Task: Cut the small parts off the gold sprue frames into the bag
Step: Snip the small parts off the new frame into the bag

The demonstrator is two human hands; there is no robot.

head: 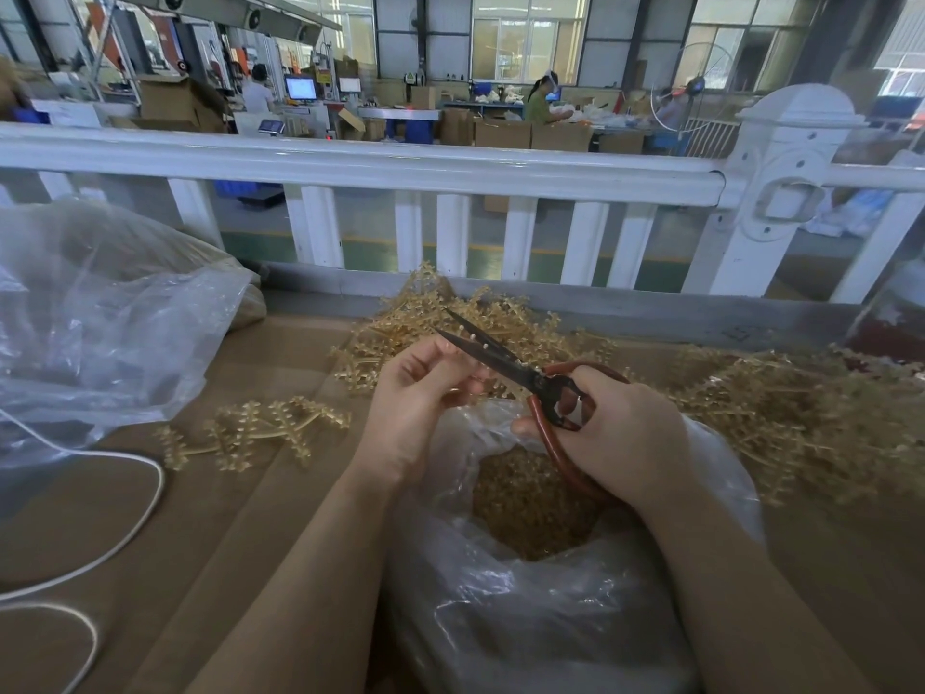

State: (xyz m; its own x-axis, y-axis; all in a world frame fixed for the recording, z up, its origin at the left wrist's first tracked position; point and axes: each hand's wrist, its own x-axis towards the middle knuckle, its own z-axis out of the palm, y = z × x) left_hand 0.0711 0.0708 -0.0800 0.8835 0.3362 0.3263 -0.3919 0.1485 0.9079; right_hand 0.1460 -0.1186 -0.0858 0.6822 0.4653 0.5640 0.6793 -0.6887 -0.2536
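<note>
- The scissors (520, 375), dark-bladed with red-brown loop handles, sit in the right hand's (615, 433) grip, blades parted and pointing up and to the left past the left hand's (420, 398) fingertips.
- The clear plastic bag (500, 593) stands open directly below both hands, holding a heap of cut gold parts (530, 508).
- 1 gold sprue frame (255, 433) lies flat to the left of the left hand, apart from it.
- A tangled pile of gold frames (450, 323) lies just beyond the blades.
- A larger pile (801, 413) spreads to the right of the right hand.
</note>
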